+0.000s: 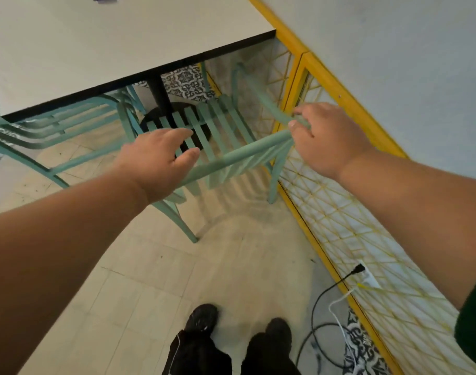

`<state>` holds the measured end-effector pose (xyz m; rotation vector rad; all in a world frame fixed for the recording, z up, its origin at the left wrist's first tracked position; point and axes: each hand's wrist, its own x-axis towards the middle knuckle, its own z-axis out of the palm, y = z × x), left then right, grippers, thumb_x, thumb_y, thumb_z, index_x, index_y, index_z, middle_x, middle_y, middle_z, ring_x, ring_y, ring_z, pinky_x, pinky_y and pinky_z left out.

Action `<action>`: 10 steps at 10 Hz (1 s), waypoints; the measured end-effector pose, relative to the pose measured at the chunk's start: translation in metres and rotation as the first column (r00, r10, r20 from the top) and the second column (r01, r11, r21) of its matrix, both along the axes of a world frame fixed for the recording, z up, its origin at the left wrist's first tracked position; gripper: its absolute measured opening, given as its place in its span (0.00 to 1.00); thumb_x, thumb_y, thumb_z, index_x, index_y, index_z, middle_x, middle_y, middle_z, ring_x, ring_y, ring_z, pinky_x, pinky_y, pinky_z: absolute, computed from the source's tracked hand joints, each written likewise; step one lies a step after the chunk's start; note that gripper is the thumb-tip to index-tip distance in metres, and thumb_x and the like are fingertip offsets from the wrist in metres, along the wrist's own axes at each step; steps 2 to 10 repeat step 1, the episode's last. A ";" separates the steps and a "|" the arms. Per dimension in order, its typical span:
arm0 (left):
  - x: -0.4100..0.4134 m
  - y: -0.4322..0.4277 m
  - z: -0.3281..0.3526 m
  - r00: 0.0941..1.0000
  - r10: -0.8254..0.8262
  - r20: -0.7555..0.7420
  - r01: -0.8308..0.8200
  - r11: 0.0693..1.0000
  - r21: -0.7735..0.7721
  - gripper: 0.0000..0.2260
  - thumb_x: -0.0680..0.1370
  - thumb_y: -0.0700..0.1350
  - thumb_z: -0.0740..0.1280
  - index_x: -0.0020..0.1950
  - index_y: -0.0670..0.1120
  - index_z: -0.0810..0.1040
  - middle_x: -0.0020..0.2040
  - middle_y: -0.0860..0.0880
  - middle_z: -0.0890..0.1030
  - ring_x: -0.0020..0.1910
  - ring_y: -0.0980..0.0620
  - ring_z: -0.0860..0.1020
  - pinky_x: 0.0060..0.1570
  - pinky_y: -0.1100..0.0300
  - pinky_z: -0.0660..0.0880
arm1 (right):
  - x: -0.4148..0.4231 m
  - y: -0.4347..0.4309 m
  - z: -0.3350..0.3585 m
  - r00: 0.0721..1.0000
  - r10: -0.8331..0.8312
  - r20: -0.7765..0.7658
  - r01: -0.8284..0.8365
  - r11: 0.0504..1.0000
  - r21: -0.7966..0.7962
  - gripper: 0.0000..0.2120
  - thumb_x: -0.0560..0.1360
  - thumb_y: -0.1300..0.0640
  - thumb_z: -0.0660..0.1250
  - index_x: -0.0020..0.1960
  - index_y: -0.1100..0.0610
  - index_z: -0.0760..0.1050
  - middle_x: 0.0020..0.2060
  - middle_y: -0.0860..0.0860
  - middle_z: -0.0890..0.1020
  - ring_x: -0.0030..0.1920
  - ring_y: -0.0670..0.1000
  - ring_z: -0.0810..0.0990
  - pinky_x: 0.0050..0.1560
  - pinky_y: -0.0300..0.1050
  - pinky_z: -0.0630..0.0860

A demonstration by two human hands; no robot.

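Observation:
A mint-green slatted metal chair (226, 125) stands partly under a white table (96, 50), its back rail toward me. My right hand (326, 136) grips the right corner of the chair's top rail, fingers and thumb curled round the tube. My left hand (161, 155) is over the left part of the same rail with fingers spread and loosely bent; the thumb lies near the rail and I cannot tell whether it touches.
A second green chair (50, 131) stands at the left under the table. The table's black post and base (161, 101) are behind the seat. A yellow-framed lattice panel (353, 226) runs along the right wall, with black and white cables (328, 315) on the floor. My shoes (201, 318) are below.

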<state>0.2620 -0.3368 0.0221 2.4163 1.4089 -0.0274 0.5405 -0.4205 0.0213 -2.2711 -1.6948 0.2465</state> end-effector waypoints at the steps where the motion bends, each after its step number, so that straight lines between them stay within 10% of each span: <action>1: 0.022 -0.008 0.034 0.993 -0.104 -0.060 0.108 0.991 0.080 0.27 0.82 0.63 0.52 0.80 0.54 0.62 0.78 0.47 0.67 0.77 0.43 0.64 0.73 0.38 0.64 | 0.010 -0.042 0.024 1.000 -0.031 0.001 0.031 0.999 -0.008 0.22 0.82 0.45 0.58 0.70 0.56 0.75 0.63 0.58 0.79 0.64 0.62 0.76 0.63 0.58 0.74; 10: 0.022 -0.008 0.034 0.993 -0.104 -0.060 0.108 0.991 0.080 0.27 0.82 0.63 0.52 0.80 0.54 0.62 0.78 0.47 0.67 0.77 0.43 0.64 0.73 0.38 0.64 | 0.010 -0.042 0.024 1.000 -0.031 0.001 0.031 0.999 -0.008 0.22 0.82 0.45 0.58 0.70 0.56 0.75 0.63 0.58 0.79 0.64 0.62 0.76 0.63 0.58 0.74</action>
